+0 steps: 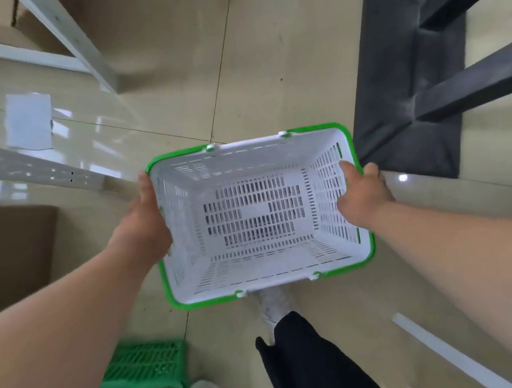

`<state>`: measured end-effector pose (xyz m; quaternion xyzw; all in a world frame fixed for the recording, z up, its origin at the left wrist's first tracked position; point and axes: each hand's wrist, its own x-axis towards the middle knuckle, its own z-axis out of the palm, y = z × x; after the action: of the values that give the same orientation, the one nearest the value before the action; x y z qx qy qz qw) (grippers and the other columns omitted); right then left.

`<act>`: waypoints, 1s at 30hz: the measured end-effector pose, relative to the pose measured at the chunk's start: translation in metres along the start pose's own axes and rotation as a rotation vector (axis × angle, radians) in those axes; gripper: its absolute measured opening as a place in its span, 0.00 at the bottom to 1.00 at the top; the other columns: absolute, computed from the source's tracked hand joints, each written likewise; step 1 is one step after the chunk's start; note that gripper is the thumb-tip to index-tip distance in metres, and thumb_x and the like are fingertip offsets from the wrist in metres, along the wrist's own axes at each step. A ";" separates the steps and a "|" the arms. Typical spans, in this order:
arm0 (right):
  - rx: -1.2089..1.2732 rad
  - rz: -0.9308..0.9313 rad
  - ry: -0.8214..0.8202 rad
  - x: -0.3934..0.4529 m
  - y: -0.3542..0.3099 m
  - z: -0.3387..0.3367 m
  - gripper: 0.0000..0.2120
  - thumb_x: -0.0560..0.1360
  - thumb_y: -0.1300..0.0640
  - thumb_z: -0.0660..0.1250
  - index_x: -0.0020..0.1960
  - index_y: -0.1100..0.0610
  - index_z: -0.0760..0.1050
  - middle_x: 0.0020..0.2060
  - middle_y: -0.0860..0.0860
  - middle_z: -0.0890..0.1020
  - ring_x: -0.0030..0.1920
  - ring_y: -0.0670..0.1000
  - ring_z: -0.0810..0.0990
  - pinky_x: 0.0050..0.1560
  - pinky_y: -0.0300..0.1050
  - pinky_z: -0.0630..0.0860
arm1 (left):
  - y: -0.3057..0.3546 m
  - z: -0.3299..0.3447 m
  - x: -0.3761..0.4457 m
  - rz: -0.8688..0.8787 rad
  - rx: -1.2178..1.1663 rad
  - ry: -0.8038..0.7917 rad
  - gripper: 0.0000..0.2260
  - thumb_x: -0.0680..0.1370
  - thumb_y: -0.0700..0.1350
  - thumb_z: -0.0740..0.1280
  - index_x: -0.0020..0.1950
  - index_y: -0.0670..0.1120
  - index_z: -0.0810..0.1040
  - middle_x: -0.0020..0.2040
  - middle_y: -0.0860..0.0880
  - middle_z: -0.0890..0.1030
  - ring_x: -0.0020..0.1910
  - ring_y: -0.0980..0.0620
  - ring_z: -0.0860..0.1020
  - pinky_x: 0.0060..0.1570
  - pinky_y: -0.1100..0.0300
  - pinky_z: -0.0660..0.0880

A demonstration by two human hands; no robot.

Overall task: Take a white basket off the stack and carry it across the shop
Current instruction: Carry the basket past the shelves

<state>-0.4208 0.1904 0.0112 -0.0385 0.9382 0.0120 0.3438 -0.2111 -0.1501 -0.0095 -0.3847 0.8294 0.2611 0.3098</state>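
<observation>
Two hands hold the white basket (259, 215) by its short ends, in the air above the tiled floor (268, 69). The left hand (148, 218) is pressed on the outside of the left wall, and its fingers are closed around the green rim; the fingertips are hidden behind the wall. The right hand (362, 190) grips the right rim, with the thumb inside the basket and one finger over the green edge. The basket is empty and looks level, with its green handles folded down along the rim.

I judge that the lifting step is finished and the carrying step is in hand, because the basket is held free of any stack and one leg steps forward under its near edge. The next move calls for a steady grip on both ends while walking, and for choosing a free path.

On the far right a dark stand (400, 88) with black bars is just beside the right corner of the basket, so it could be hit. At the near left stands a green basket (146, 367), close to the feet. Further left are white metal shelf rails (30, 176), a brown carton (12, 255) and a sheet of paper (28, 121) on the floor. A white strip (448, 353) lies at the near right.
</observation>
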 end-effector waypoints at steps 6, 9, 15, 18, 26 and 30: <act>0.149 0.091 -0.168 0.022 0.012 0.033 0.43 0.76 0.56 0.66 0.83 0.37 0.49 0.72 0.62 0.70 0.67 0.63 0.75 0.65 0.48 0.74 | 0.001 0.028 0.016 -0.077 -0.158 -0.034 0.48 0.83 0.40 0.61 0.80 0.64 0.23 0.51 0.36 0.80 0.39 0.42 0.77 0.49 0.44 0.77; 0.191 0.098 -0.164 0.022 0.017 0.037 0.43 0.75 0.63 0.61 0.83 0.36 0.50 0.64 0.60 0.76 0.58 0.61 0.79 0.59 0.50 0.78 | -0.007 0.035 0.025 -0.097 -0.173 -0.019 0.42 0.84 0.54 0.59 0.78 0.73 0.26 0.49 0.35 0.80 0.43 0.38 0.82 0.52 0.40 0.79; 0.131 0.061 -0.115 -0.011 -0.001 0.024 0.43 0.77 0.64 0.59 0.83 0.36 0.46 0.69 0.60 0.70 0.55 0.59 0.75 0.59 0.48 0.75 | -0.030 0.010 -0.003 -0.089 -0.162 0.001 0.48 0.82 0.42 0.68 0.84 0.62 0.32 0.47 0.39 0.77 0.41 0.37 0.80 0.45 0.45 0.79; 0.103 0.022 -0.113 -0.040 -0.019 0.005 0.44 0.76 0.65 0.59 0.83 0.37 0.45 0.69 0.60 0.71 0.52 0.58 0.74 0.57 0.48 0.76 | -0.040 -0.018 -0.042 -0.087 -0.121 0.031 0.52 0.82 0.34 0.64 0.81 0.64 0.25 0.46 0.40 0.79 0.41 0.38 0.83 0.45 0.42 0.82; -0.024 -0.222 -0.045 -0.157 -0.067 -0.081 0.42 0.78 0.65 0.59 0.84 0.39 0.46 0.64 0.65 0.74 0.58 0.63 0.74 0.56 0.50 0.72 | -0.094 -0.112 -0.192 -0.130 -0.236 0.054 0.61 0.77 0.41 0.75 0.82 0.59 0.23 0.46 0.40 0.82 0.39 0.41 0.81 0.45 0.45 0.79; -0.059 -0.321 -0.052 -0.223 -0.092 -0.108 0.46 0.78 0.66 0.58 0.82 0.34 0.39 0.62 0.64 0.74 0.57 0.63 0.76 0.52 0.47 0.69 | -0.132 -0.130 -0.272 -0.191 -0.294 0.124 0.61 0.76 0.37 0.75 0.83 0.58 0.25 0.49 0.40 0.82 0.35 0.45 0.77 0.41 0.46 0.75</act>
<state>-0.3136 0.1081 0.2382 -0.1974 0.9101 -0.0145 0.3641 -0.0067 -0.1823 0.2466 -0.5184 0.7595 0.3245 0.2218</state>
